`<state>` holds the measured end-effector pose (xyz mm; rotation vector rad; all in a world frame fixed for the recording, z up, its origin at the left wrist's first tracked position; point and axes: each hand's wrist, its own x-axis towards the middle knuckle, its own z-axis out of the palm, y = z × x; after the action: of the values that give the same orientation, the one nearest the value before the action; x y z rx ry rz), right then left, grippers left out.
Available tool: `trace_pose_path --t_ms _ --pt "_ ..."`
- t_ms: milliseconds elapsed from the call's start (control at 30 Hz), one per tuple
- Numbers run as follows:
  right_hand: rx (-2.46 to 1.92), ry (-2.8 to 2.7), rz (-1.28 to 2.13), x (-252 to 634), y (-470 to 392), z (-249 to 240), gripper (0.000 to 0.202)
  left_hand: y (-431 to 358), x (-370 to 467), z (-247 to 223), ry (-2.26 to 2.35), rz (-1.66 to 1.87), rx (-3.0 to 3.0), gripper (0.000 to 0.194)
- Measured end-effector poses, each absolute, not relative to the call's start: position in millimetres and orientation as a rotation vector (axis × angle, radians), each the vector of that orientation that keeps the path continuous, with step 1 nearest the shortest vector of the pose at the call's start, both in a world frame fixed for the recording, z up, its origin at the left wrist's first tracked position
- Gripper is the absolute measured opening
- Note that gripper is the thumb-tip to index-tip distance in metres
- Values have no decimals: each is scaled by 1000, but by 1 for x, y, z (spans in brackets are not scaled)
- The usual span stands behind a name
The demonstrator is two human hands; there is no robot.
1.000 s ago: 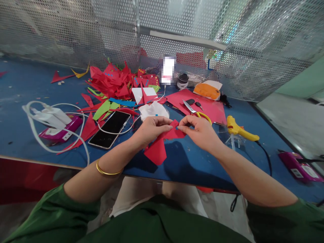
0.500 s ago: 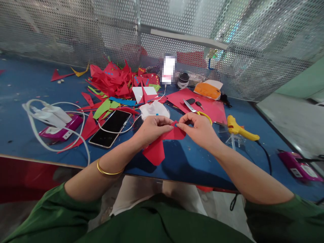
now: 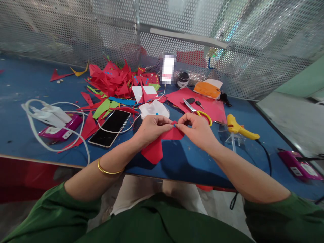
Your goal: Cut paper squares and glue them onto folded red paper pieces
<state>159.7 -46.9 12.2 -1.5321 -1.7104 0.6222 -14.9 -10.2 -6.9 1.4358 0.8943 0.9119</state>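
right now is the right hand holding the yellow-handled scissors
No, the yellow-handled metal scissors lie beyond the right hand, whose fingers are at the folded red paper.

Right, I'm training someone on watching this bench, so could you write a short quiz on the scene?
1. Multiple choice: which handle colour do the scissors have?
A. Green
B. Yellow
C. White
2. True or false: the glue gun lies to the right of the scissors, as the person sees it.
3. Fill in the colour: the left hand and the right hand both have fingertips on ____ paper.

Key: 1. B; 2. true; 3. red
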Motion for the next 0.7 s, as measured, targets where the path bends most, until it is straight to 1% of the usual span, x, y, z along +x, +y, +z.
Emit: trace_pose_path --t_ms 67,200,400,700 --pt "-1462 -1636 727 161 -45 12 6 -10 -15 -6 906 913 1442 13" --pt "-1387 -1512 856 165 -42 14 19 -10 -15 -7 898 908 1428 16" --pt "-1408 -1531 895 164 -42 11 21 -10 -15 -8 874 868 1436 16" --pt "-1420 -1545 822 159 -42 6 15 -10 -15 -7 886 821 1469 14"
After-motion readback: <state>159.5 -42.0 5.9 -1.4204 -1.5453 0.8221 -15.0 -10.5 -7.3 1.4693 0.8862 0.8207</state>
